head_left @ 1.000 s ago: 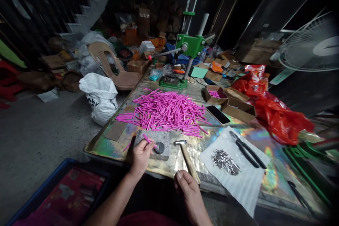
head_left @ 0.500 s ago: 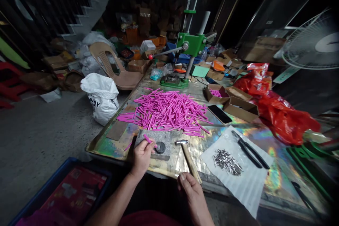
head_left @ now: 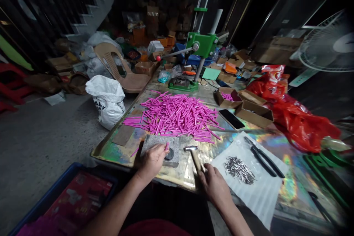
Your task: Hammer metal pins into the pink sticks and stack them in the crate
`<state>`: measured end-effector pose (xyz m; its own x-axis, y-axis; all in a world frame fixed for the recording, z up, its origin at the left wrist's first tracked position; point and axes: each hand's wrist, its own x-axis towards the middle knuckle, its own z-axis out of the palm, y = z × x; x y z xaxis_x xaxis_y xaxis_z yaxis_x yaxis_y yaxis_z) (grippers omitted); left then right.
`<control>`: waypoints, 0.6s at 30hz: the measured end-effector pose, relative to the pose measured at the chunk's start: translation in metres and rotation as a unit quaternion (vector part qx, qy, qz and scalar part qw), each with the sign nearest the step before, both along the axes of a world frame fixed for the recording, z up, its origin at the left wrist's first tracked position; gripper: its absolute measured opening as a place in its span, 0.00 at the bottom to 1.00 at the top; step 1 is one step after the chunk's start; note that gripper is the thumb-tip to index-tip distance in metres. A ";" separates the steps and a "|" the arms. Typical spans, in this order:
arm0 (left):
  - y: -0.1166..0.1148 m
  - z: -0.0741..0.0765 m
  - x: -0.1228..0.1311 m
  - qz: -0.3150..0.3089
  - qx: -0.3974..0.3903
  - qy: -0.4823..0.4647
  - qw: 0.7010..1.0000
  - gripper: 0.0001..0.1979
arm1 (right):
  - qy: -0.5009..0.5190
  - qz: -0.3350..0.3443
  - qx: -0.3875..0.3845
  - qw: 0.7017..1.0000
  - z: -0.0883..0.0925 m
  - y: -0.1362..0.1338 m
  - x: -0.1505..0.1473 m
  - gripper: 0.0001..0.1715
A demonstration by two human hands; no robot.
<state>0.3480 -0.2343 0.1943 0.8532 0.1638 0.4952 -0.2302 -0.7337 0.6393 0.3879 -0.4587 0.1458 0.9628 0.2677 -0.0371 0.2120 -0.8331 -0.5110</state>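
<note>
My left hand (head_left: 151,161) pinches a pink stick (head_left: 167,146) and holds it upright over a dark round disc (head_left: 169,154) on a grey stone block (head_left: 160,142). My right hand (head_left: 214,184) is wrapped round the wooden handle of a hammer (head_left: 194,154), whose metal head lies on the table just right of the block. Beyond the block spreads a big heap of pink sticks (head_left: 177,114). To the right of my right hand a pile of small metal pins (head_left: 239,170) lies on a white sheet (head_left: 250,188), beside black pliers (head_left: 262,156).
A green hand press (head_left: 193,59) stands at the table's far end. Cardboard boxes (head_left: 243,105), a phone (head_left: 231,118) and a red plastic bag (head_left: 293,114) sit at the right. On the floor left are a white sack (head_left: 107,99), a plastic chair (head_left: 118,68) and a blue crate (head_left: 66,199).
My left hand has turned the pink stick from slanting to upright over the disc. My right hand has slid forward up the hammer handle, closer to the head.
</note>
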 end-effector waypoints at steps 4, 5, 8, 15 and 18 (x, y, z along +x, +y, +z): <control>0.001 -0.001 0.003 -0.030 0.067 -0.009 0.997 0.11 | 0.089 -0.002 -0.008 0.996 -0.003 0.005 0.010 0.12; 0.001 -0.002 0.004 -0.032 0.078 -0.012 0.996 0.12 | 0.111 -0.006 0.014 0.994 -0.001 0.006 0.013 0.10; 0.002 -0.006 0.005 -0.032 0.092 -0.020 0.995 0.12 | 0.156 0.007 0.068 0.985 0.011 0.007 0.019 0.07; 0.000 -0.008 0.004 -0.025 0.071 -0.020 0.997 0.12 | 0.234 0.055 0.369 0.898 0.064 0.007 0.006 0.19; -0.001 -0.009 0.004 -0.019 0.066 -0.019 0.997 0.12 | 0.124 0.115 0.317 0.933 0.086 0.009 -0.001 0.24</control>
<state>0.3520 -0.2353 0.1857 0.8374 0.0623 0.5431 -0.2825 -0.8012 0.5275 0.3869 -0.4497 0.2315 0.8605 0.5093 -0.0144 0.1579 -0.2933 -0.9429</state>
